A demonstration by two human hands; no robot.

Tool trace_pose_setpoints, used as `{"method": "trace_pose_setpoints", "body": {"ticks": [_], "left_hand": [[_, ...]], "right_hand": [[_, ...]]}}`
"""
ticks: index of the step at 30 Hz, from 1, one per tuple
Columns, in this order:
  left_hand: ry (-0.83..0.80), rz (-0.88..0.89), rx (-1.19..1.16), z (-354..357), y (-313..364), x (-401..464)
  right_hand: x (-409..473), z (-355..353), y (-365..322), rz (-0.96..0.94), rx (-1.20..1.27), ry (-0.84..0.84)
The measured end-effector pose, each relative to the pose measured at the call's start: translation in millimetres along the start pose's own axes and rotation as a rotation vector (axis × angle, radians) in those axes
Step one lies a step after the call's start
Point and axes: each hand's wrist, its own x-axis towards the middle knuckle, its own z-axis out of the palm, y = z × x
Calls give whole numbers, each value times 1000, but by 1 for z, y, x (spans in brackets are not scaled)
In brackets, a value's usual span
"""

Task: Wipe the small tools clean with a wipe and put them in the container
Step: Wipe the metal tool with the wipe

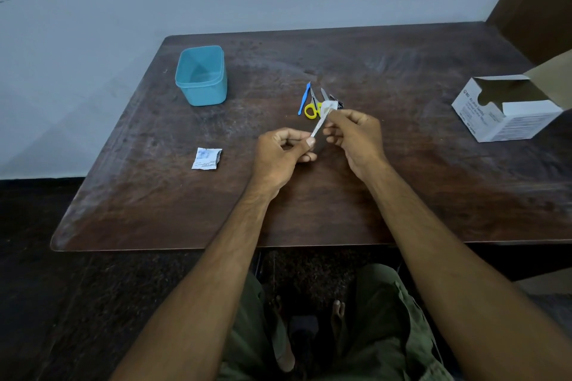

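Head view, as I read it from my station:

1. Left hand [283,150]: over the middle of the dark wooden counter [402,189]. Grip curled, thumb and fingers pinching the near end of a slim grey nail file [318,126].
2. Right hand [353,133]: just beside the left. Grip pinching a small white wipe [328,107] folded around the far part of the file; the file runs tilted up and away between my two hands.
3. Remaining small tools, lying on the counter just beyond the hands: a blue plastic pick [304,98], yellow-handled scissors [312,105], and a dark metal piece [337,101] partly hidden behind the wipe; what it is I cannot tell.
4. Blue container [201,76]: open-topped, upright, well apart to the far left; I see nothing inside it.
5. Torn white wipe packet [206,158]: flat on the counter, left of the left hand.
6. White cardboard box [507,108]: at the right edge, flap open.
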Motion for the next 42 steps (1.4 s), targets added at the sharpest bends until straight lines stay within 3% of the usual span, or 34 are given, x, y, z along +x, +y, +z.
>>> {"method": "trace_pose_setpoints", "body": {"ticks": [7,12,18,24,30,35,39,42], "left_hand": [[27,4,-40,-2,-2,2],[15,23,2,0,-3,1],[26,32,-9,0,-3,2],[15,12,9,2,-2,2],[41,-3,-71,-1,-1,1],[147,-40,-177,0,2,1],[139,-47,-109,4,0,2],[137,-43,-51,4,-1,2]], "right_hand": [[-10,-3,5,-13,-122,-139],[-1,-3,-2,49,38,-68],[-7,-4,3,26,-74,-153],[1,-1,-1,40,13,-51],[-8,-4,5,-34,-164,-207],[-15,-10,7,-35,24,-159],[-20,-10,11,-161,-160,-250],[-18,-4,10,-206,-245,-200]]}}
